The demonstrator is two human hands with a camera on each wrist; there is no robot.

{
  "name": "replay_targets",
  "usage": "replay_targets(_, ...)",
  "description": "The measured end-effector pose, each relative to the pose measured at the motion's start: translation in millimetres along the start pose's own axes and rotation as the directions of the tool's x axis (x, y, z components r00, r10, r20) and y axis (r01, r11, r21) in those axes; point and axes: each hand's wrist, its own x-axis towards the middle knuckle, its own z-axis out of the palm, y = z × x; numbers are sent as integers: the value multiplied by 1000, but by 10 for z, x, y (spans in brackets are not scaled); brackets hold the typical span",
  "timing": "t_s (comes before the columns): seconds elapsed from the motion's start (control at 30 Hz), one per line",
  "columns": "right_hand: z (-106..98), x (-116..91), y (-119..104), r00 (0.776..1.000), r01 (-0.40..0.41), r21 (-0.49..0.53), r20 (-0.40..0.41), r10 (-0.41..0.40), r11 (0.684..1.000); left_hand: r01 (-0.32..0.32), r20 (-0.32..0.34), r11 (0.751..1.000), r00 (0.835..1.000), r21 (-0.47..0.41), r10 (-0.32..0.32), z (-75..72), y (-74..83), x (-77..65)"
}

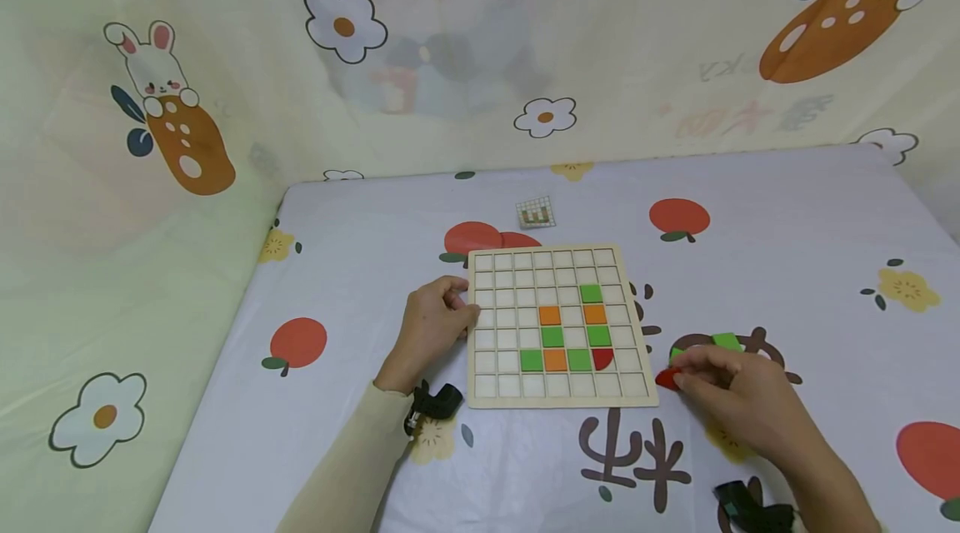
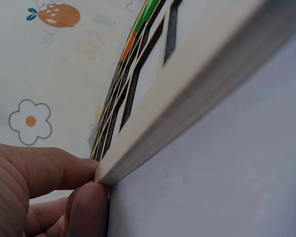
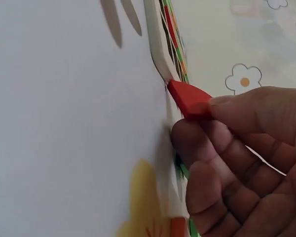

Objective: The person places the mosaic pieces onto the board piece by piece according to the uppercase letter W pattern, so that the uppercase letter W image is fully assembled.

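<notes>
A square wooden grid board (image 1: 486,386) lies flat on the table, with green, orange and red pieces set in some of its cells. Green squares and orange squares form a pattern, and a red quarter-circle (image 1: 602,359) sits at its lower right. My left hand (image 1: 437,318) pinches the board's left edge between thumb and finger, seen closely at the pale wooden rim (image 2: 153,121). Beside the lower right corner, my right hand (image 1: 738,390) holds another red quarter-circle piece (image 3: 188,100) between thumb and fingertips, its pointed end toward the board's rim.
Loose green pieces (image 1: 726,341) lie beyond my right hand, partly hidden by it. Behind the board is a small patterned card (image 1: 536,212). The tablecloth (image 1: 360,266) carries printed fruit and flowers, and a printed curtain (image 1: 450,125) stands behind the table.
</notes>
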Motion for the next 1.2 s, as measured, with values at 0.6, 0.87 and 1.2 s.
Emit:
replay_targets(0.6,58,54,-69,998,-19,18,52,18,1000,-8,-1,1000,1000,10,8,5,-15,10)
replay_targets(0.87,41,164,-187,986,-93,137,153,71,986,-9,4,1000,1000,4,9,4,-26,20)
replay_targets(1.2,168,433,-435,947,-126,328,322,14,936,4,10,1000,1000,-7,-4,-3,-14,16)
